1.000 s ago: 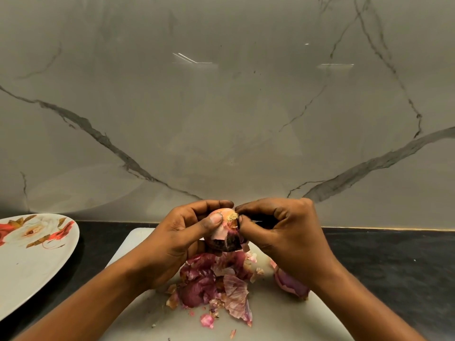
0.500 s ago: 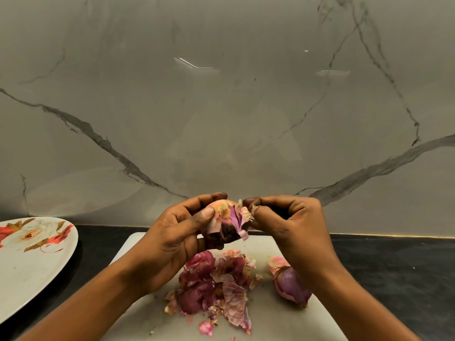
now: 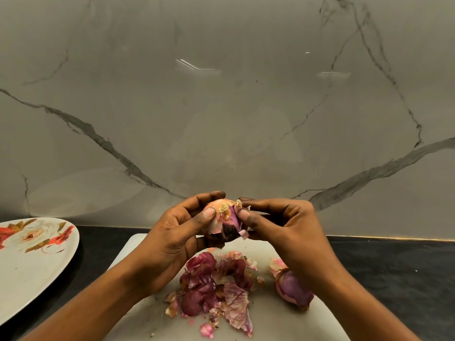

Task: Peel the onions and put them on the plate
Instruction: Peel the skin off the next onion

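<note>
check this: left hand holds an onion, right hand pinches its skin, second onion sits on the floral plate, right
No: the head view shows the second onion lying on the cutting board beside the peels, not on the floral plate. The rest is right.

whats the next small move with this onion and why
Probably peel the pinched flap down and off toward the scraps. The left hand grips the onion, the right hand pinches the flap by the root end, and dark dry skin clings to the lower side, so it isn't ready for the plate.
</note>
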{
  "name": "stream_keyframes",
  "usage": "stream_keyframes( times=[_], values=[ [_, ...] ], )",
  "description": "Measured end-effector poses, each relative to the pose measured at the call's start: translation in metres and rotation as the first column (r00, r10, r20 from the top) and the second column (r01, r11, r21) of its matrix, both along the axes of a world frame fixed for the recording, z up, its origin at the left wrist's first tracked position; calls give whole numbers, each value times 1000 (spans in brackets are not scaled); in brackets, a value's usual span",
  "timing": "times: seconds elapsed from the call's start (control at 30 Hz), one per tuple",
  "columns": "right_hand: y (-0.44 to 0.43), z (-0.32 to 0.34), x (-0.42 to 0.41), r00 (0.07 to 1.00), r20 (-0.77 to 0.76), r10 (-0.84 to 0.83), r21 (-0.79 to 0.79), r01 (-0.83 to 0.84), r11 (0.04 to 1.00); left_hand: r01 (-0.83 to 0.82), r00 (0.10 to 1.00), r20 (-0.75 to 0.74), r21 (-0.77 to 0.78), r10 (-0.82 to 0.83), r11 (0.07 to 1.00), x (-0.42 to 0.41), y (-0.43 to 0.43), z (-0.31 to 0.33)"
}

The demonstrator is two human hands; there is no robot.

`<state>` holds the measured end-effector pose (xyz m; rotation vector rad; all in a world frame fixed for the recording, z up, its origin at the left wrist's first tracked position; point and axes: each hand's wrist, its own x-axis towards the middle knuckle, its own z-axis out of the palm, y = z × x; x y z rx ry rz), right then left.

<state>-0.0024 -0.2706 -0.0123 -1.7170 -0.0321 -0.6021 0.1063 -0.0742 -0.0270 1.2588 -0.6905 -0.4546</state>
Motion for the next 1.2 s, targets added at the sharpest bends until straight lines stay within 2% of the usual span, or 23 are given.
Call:
stream_keyframes(
  times=[0.27,0.37,0.47,0.53,0.6,0.7,0.8,0.9,1.0,1.1,1.2],
  values=[
    [-1,5,-1,999,35,12,119,-16,993,32,998,-48,-61,-35,998,-3,-1,6],
    [-1,2,-1,994,59,-96,11,95,995,22,999,-28,-3,-23,1000,-6,-4,4],
    [1,-3,-1,978,106,-177,-149,192,970,10,998,53,108,-16,994,-5,-3,-2],
    [5,-6,-1,970,156,-187,-308,227,924,-26,992,123,197,1,980,-7,-3,-2],
    [8,-8,-1,970,175,-167,-379,223,898,-79,985,166,234,40,969,-10,-4,-2],
    [8,-7,0,981,140,-136,-310,174,935,-101,985,159,222,66,970,-7,-2,-1],
    [4,1,-1,992,74,-102,-71,108,992,-22,999,41,131,17,991,-6,0,3],
    [0,8,-2,994,35,-105,97,101,990,37,999,-41,42,-36,998,-6,2,5],
    [-6,8,0,988,4,-153,112,152,982,69,995,-69,-13,-70,998,-4,4,5],
    [-9,6,1,977,-12,-212,49,213,976,84,988,-127,-80,-94,993,-1,6,5],
    [-13,4,2,966,-29,-258,19,259,966,71,986,-143,-75,-82,995,0,5,6]
  ],
)
